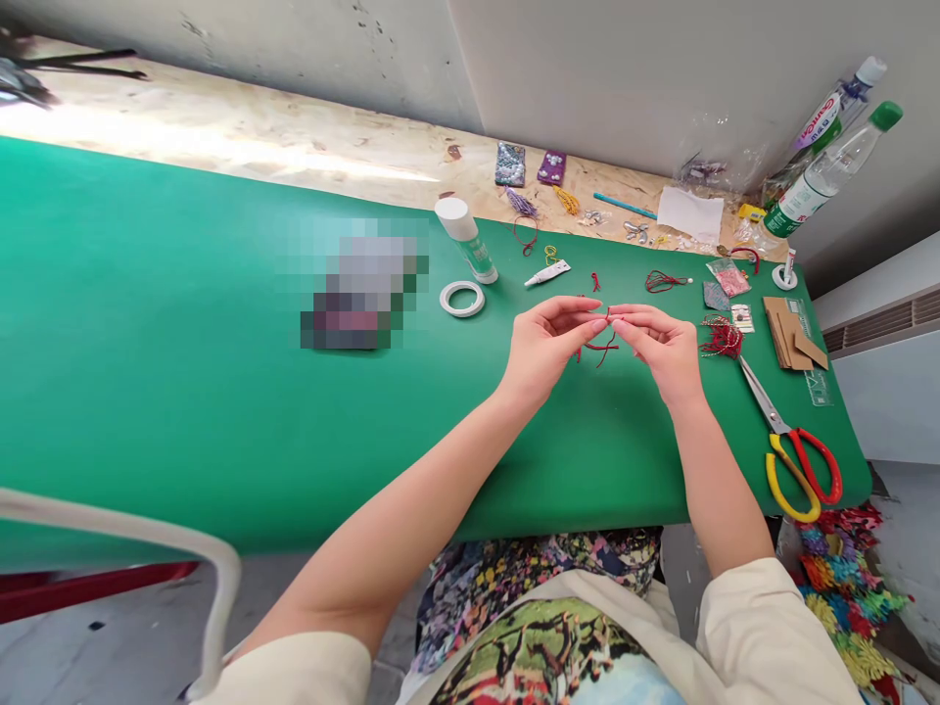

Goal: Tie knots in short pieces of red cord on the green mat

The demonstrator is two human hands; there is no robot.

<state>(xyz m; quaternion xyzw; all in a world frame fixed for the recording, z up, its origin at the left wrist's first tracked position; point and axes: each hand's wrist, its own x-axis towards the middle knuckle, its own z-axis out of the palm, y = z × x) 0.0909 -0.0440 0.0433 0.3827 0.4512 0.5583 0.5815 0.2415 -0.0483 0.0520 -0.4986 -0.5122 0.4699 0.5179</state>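
Two clear plastic bottles (833, 166) lean in the far right corner of the green surface (183, 372); what is in them cannot be told. A small clear bag (729, 277) holds something pink. The left hand (547, 348) and right hand (661, 352) meet fingertip to fingertip above the surface, fingers curled nearly closed, both pinching a thin red cord (598, 348) whose ends dangle between them. Scissors (789, 446) lie well right.
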